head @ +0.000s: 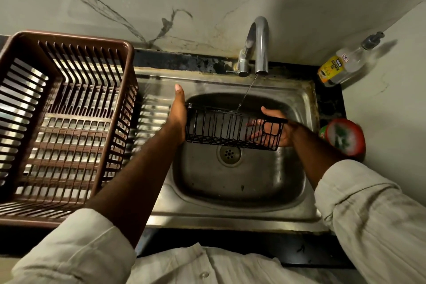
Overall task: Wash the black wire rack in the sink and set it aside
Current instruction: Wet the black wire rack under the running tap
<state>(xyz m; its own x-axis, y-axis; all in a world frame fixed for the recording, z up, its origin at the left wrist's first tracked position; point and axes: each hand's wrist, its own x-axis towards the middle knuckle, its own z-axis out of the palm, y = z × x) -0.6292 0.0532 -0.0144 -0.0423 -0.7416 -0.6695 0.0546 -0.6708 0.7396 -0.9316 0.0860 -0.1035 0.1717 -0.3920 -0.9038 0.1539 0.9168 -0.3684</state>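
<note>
The black wire rack (221, 127) is held level over the steel sink (230, 217), above the drain (229, 153). My left hand (178, 113) holds its left end, thumb pointing up, with the other fingers hidden behind the rack. At the right end my right hand (274, 130) grips it, thumb over the top wire and wet fingers showing through the bars. A thin stream of water (246, 92) runs from the faucet (261, 48) onto the rack's far top edge.
A large brown plastic dish basket (69, 39) stands on the drainboard to the left. A dishwash liquid bottle (338, 67) stands in the back right corner. A round red-rimmed tub (345, 137) sits on the right counter. A marble wall rises behind.
</note>
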